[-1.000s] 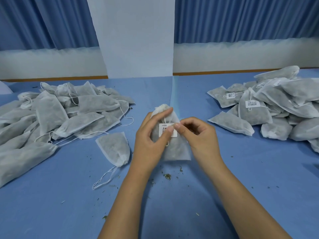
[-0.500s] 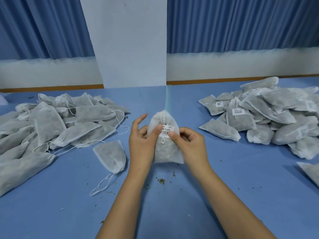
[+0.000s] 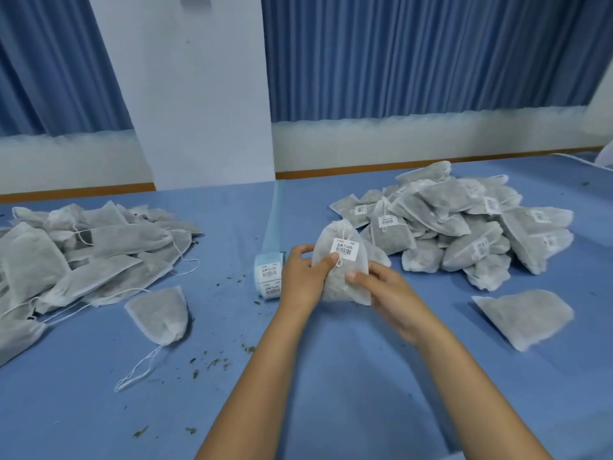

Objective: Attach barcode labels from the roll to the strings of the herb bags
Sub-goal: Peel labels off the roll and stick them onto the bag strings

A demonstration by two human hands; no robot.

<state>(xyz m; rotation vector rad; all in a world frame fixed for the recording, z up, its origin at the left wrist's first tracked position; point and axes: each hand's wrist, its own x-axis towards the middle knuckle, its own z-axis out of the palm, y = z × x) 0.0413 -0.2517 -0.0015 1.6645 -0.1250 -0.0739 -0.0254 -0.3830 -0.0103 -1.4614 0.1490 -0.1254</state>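
Plainly, we have 1 herb bag [image 3: 340,290] held upright over the middle of the blue table [image 3: 331,410], between 2 hands. The left hand [image 3: 303,277] curls its fingers round the bag's left edge, with the thumb laid on the front just beside the string [image 3: 339,262]. The right hand [image 3: 389,295] grips the lower right side, thumb pressed on the front and the other fingers tucked behind, where we cannot see them. A barcode label [image 3: 346,249] already sits on the string near the gathered neck, so we judge this bag done and ready for the labelled heap [image 3: 464,234] on the far right. The roll [image 3: 270,275] lies just left of the left hand, its liner trailing toward the far edge. The unlabelled heap [image 3: 83,250] waits on the left, with 1 stray bag [image 3: 159,313] nearer us.

We reckon the bag is light and soft: thin non-woven cloth over loose dried herb (the crumbs [image 3: 212,363] on the near side suggest it sheds). It will slump and shift, so the sides or the cinched neck give a better hold than the belly. The string is thin and limp, best pinched close to the knot. The label is paper and would crease or peel if tugged.
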